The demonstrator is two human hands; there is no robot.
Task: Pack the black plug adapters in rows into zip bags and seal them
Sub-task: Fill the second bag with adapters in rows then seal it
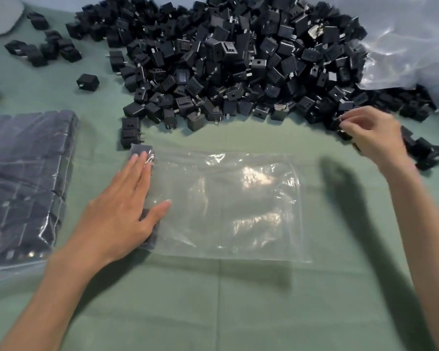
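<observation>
Left hand (119, 211) lies flat on the closed end of the bag (226, 203), fingers straight and together, thumb spread, pressing down the first few adapters (142, 149) already inside (dark shapes under the plastic; their count cannot be told). Its forearm runs in from below and left of the bag. Right hand (373, 138) is beyond the bag's far right corner, at the edge of the pile (226, 59), wrist bent and fingers curled in a pinch on an adapter (344, 134), though blur hides how many it has. The step in hand looks like filling the first row: one hand steadies, the other fetches. Next, the adapter must travel to the bag's mouth by the zip (298, 198) on its right side, slide through to the left end and settle beside those under the palm. Left of the bag sits a full bag (23, 173); all rests on green cloth (213, 300).
</observation>
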